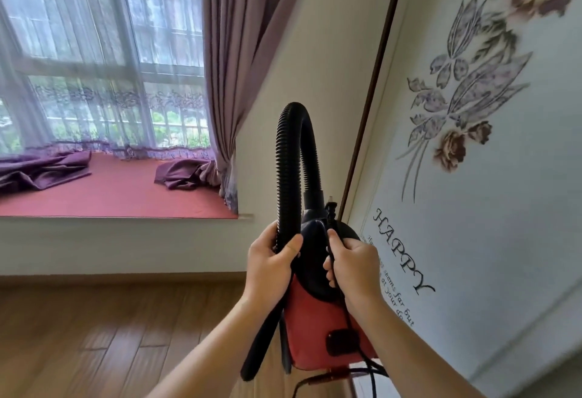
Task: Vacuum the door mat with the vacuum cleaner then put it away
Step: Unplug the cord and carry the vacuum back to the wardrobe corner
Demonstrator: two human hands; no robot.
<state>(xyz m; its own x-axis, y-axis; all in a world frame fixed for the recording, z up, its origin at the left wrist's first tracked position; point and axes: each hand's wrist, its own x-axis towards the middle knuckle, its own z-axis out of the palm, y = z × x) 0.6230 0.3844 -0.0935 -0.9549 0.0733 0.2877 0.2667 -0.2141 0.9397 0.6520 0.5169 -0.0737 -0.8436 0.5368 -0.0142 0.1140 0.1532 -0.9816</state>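
I hold a small red and black vacuum cleaner up in the air in front of me. Its ribbed black hose arches up from the top of the body and comes back down on the left. My left hand grips the hose where it descends, and the black nozzle hangs below that hand. My right hand is curled round the black handle on top of the body, with the power cord trailing down under it. No door mat is in view.
A white panel with flower print and the word HAPPY stands close on the right. A window seat with a red cushion and purple curtains lies to the left. Wooden floor stretches below.
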